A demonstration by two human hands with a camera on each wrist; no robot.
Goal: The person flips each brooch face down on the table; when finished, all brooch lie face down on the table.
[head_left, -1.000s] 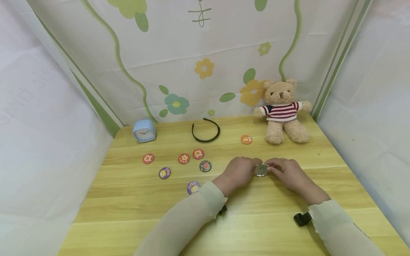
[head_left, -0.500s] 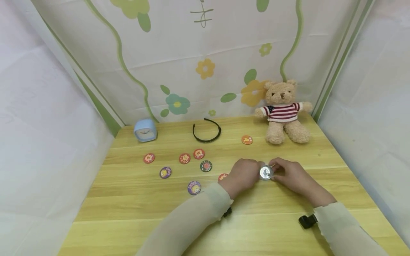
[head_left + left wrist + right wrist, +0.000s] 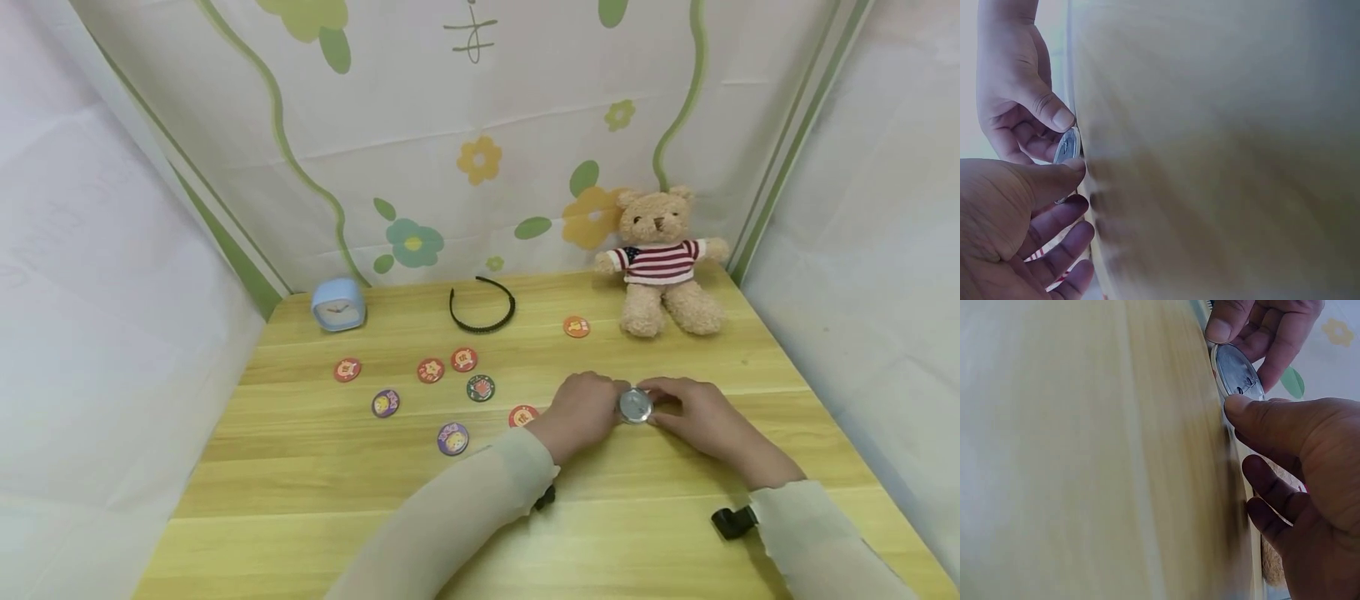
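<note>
A round pin badge (image 3: 636, 406), silver back up, is between my two hands above the right part of the table. My left hand (image 3: 587, 410) pinches its left edge, and my right hand (image 3: 697, 414) pinches the opposite edge between thumb and fingers. A metal pin (image 3: 1249, 385) on the badge's back shows in the right wrist view. The left wrist view has the badge (image 3: 1067, 147) tilted, partly covered by the left thumb. Its printed front is hidden. Near the left wrist lies a red badge (image 3: 522, 417), partly covered by that arm.
Several other badges lie face up left of my hands, including a purple one (image 3: 453, 438) and a green one (image 3: 481, 387). An orange badge (image 3: 577, 326) is farther back. A blue clock (image 3: 338, 305), black headband (image 3: 483, 328) and teddy bear (image 3: 660, 262) line the back.
Both hands have shifted right with the badge. Its silver back now faces up more fully. The red badge by the left wrist, hidden a second ago, has come into sight.
</note>
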